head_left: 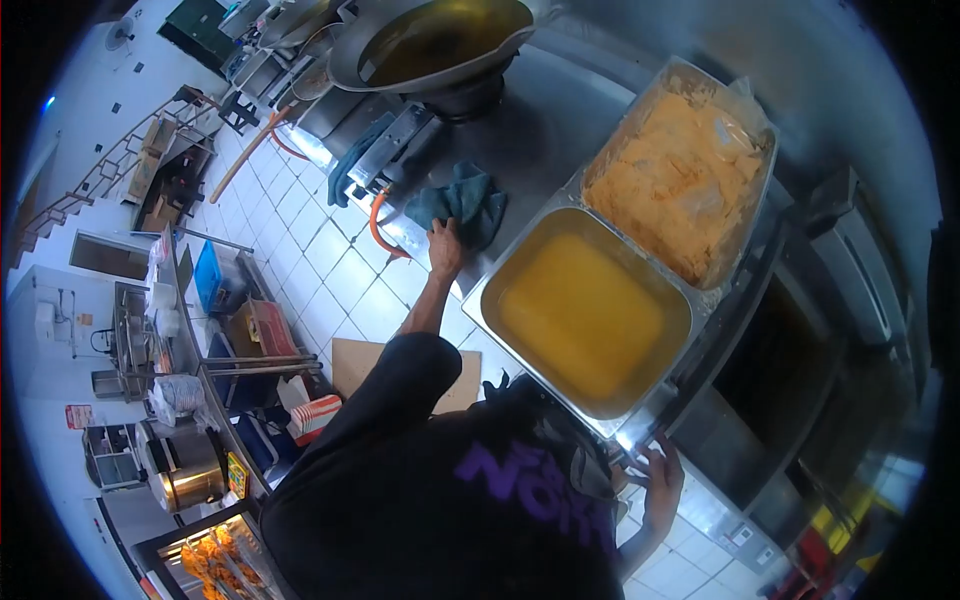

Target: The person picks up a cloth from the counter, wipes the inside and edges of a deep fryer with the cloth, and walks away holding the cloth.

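My left hand [445,250] reaches out to a dark green cloth [470,205] lying bunched on the steel counter, its fingers closed on the cloth's near edge. On the other side, my right hand [660,490] is by the counter's front edge, below the corner of a steel pan; its fingers are apart and I see nothing in them. That deep pan [590,310] contains yellow liquid. Touching it on the far side is a clear tub [735,250] of orange-tinted flour-like coating, with a crumpled plastic bag on top.
A large wok [440,40] of dark oil sits on a burner at the back. An orange hose [380,225] hangs at the counter's edge. Dark steel basins [770,340] are to the right. Fried food [215,560] glows in a lit case at lower left.
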The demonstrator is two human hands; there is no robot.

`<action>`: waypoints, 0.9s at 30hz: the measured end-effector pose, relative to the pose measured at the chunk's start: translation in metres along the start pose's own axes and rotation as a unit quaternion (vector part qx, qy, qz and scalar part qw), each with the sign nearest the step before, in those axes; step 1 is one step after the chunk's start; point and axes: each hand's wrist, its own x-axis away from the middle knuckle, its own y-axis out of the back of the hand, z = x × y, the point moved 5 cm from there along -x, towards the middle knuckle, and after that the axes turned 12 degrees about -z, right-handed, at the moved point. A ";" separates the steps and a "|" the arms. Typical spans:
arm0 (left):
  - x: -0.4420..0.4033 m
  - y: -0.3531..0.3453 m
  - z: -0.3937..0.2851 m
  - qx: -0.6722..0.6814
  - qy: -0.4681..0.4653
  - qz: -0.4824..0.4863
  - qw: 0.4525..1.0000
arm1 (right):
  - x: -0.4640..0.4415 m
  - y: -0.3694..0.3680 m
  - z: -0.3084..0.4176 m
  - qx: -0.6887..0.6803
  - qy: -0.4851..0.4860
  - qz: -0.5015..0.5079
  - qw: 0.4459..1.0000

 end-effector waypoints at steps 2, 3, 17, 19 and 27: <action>-0.008 -0.007 0.024 0.110 -0.004 -0.041 0.993 | 0.000 -0.004 0.000 -0.025 -0.014 -0.014 0.999; -0.010 -0.001 0.028 0.110 0.000 -0.043 0.993 | 0.001 -0.003 0.004 -0.022 -0.012 -0.044 0.999; -0.006 0.288 -0.090 0.523 -0.019 -0.123 0.843 | -0.010 -0.070 0.090 -0.059 0.197 0.012 0.979; 0.042 0.314 -0.119 0.553 -0.081 -0.099 0.823 | -0.001 -0.083 0.111 -0.093 0.356 -0.021 0.930; 0.167 0.320 -0.284 0.630 -0.501 0.352 0.478 | 0.092 -0.042 0.127 0.102 0.701 -0.248 0.661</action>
